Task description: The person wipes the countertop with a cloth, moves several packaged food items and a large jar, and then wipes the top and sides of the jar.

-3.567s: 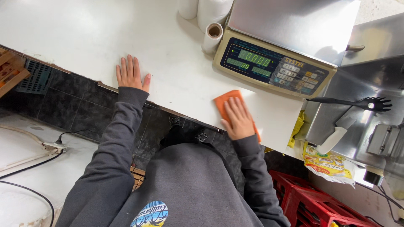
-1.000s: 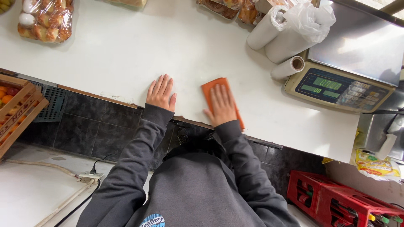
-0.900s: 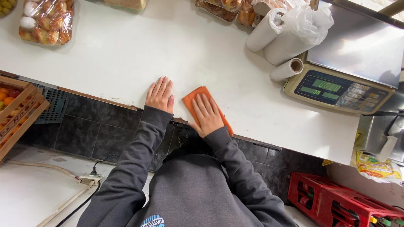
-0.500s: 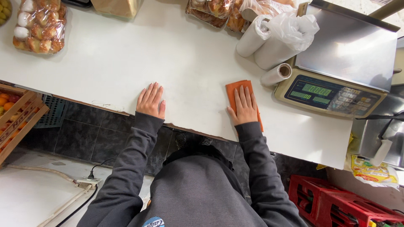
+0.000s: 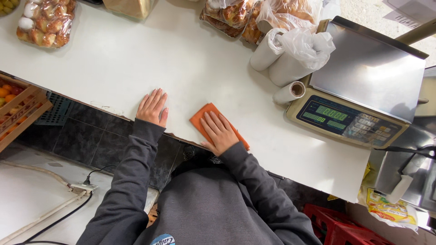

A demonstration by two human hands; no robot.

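Observation:
My right hand (image 5: 220, 132) lies flat, fingers spread, on a folded orange cloth (image 5: 200, 119) pressed to the white counter (image 5: 136, 63) near its front edge. A short way to the left my left hand (image 5: 152, 107) rests palm down on the bare counter at the edge, holding nothing. Both arms are in dark grey sleeves.
A weighing scale (image 5: 359, 90) with a steel platter stands at the right. Rolls of plastic bags (image 5: 284, 59) lie beside it. Bags of baked goods (image 5: 43, 22) and bags of pastries (image 5: 236, 16) line the far side. A wooden fruit crate (image 5: 16, 106) sits lower left, red crates (image 5: 336, 224) lower right.
My right hand has slid the orange cloth back to the left along the counter's front edge, towards my left hand. The left hand has stayed planted.

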